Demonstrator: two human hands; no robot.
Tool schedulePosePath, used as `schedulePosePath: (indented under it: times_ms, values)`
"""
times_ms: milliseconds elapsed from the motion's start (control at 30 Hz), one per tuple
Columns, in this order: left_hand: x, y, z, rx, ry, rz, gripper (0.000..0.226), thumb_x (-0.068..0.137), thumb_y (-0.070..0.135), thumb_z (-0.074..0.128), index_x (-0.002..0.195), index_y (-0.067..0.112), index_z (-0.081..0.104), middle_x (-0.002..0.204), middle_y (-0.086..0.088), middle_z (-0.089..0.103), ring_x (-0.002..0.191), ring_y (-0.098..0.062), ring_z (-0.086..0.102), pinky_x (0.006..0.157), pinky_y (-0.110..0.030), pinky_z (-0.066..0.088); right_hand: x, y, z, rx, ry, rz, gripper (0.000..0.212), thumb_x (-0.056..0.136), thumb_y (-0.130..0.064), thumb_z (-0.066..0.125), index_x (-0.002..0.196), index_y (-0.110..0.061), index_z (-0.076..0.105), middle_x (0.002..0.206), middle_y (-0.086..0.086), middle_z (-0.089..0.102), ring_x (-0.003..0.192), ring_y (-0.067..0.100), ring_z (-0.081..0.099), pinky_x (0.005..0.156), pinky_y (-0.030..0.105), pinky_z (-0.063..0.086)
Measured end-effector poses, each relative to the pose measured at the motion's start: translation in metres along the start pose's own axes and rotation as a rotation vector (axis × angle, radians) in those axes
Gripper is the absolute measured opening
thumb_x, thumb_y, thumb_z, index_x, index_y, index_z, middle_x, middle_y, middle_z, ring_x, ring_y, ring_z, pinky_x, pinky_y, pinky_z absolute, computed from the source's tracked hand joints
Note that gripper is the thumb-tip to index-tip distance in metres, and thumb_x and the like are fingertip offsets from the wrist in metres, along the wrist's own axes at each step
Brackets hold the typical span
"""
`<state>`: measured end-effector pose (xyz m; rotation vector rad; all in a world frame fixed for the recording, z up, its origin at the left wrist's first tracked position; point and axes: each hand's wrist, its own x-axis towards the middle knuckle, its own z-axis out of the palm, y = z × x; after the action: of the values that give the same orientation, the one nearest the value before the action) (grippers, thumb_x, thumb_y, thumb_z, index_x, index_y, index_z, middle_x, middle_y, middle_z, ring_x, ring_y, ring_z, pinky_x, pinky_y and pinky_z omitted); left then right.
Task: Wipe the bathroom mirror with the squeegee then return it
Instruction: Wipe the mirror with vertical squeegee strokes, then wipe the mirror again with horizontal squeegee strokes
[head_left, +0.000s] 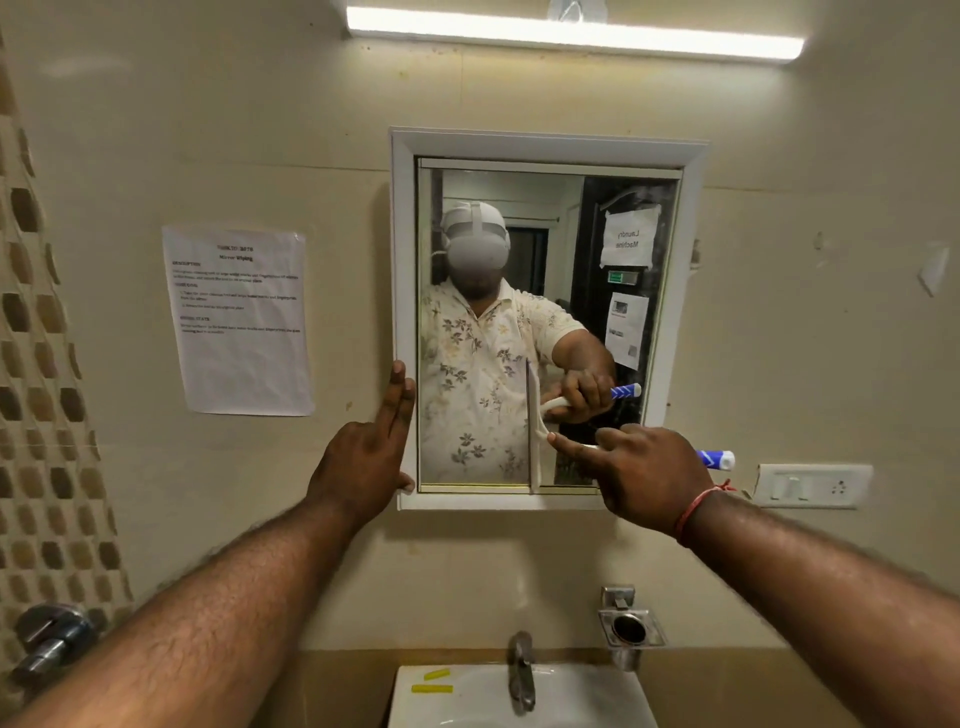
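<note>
Now your right hand (644, 478) grips the light white plastic squeegee with blue handle end (535, 441), blade apparently against the white-framed mirror's (545, 145) lower glass. Left hand (363, 447) rests open on the frame. Hold mid-handle; wet plastic slips.

Glossy glass mirror (478, 208), white plastic squeegee (535, 447), shiny metal tap (521, 670)

Squeegee (535, 431): white, blue-tipped handle, blade upright against the glass, gripped in the right hand (644, 473). Mirror (519, 260): white-framed, wall-mounted (glass faintly smeared at right), its left frame edge touched by the left hand (363, 457).
</note>
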<state>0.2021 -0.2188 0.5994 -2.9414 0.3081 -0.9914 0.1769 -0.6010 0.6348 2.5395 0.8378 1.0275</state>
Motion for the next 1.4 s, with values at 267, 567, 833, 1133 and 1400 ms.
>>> schedulePosePath:
  times_ms: [267, 567, 833, 1133, 1400]
  values:
    - [0.000, 0.007, 0.003, -0.007, -0.002, -0.024, 0.164, 0.066, 0.039, 0.111, 0.179, 0.010, -0.005, 0.185, -0.005, -0.030, 0.064, -0.033, 0.059, 0.059, -0.041, 0.058, -0.055, 0.061, -0.003, -0.027, -0.039, 0.124, 0.079, 0.087, -0.023, 0.079, 0.158, -0.042, 0.051, 0.071, -0.002, 0.057, 0.054, 0.019, 0.047, 0.043, 0.034, 0.045]
    - [-0.001, 0.007, 0.005, 0.004, -0.039, -0.037, 0.168, 0.050, 0.037, 0.116, 0.178, 0.002, 0.013, 0.188, -0.010, -0.017, 0.052, -0.029, 0.040, 0.051, -0.033, 0.038, -0.077, 0.081, -0.004, -0.054, -0.076, 0.186, 0.079, 0.086, -0.022, 0.078, 0.157, -0.045, 0.050, 0.071, -0.003, 0.057, 0.055, 0.021, 0.047, 0.046, 0.029, 0.030]
    - [-0.003, 0.005, 0.001, 0.054, -0.038, -0.036, 0.160, 0.054, 0.032, 0.115, 0.177, 0.002, 0.017, 0.188, -0.012, -0.017, 0.056, -0.029, 0.038, 0.051, -0.035, 0.037, -0.083, 0.084, 0.001, -0.046, -0.029, 0.209, 0.076, 0.088, -0.023, 0.077, 0.156, -0.045, 0.053, 0.070, -0.003, 0.056, 0.053, 0.021, 0.043, 0.046, 0.029, 0.030]
    - [-0.004, 0.012, -0.005, 0.037, -0.074, -0.080, 0.156, 0.067, 0.030, 0.110, 0.179, 0.008, 0.003, 0.184, -0.006, -0.034, 0.062, -0.031, 0.047, 0.056, -0.037, 0.040, -0.080, 0.075, -0.003, -0.091, -0.098, 0.237, 0.067, 0.098, -0.030, 0.068, 0.160, -0.045, 0.048, 0.072, -0.004, 0.058, 0.056, 0.017, 0.040, 0.049, 0.028, 0.030]
    - [-0.010, 0.004, -0.026, 0.102, -0.038, 0.047, 0.155, 0.057, 0.040, 0.113, 0.176, 0.001, 0.023, 0.188, -0.021, -0.008, 0.080, -0.037, 0.065, 0.077, -0.047, 0.060, -0.070, 0.053, -0.033, 0.063, 0.082, 0.389, 0.062, 0.107, -0.032, 0.058, 0.162, -0.051, 0.037, 0.075, -0.005, 0.058, 0.058, 0.016, 0.051, 0.050, 0.030, 0.046]
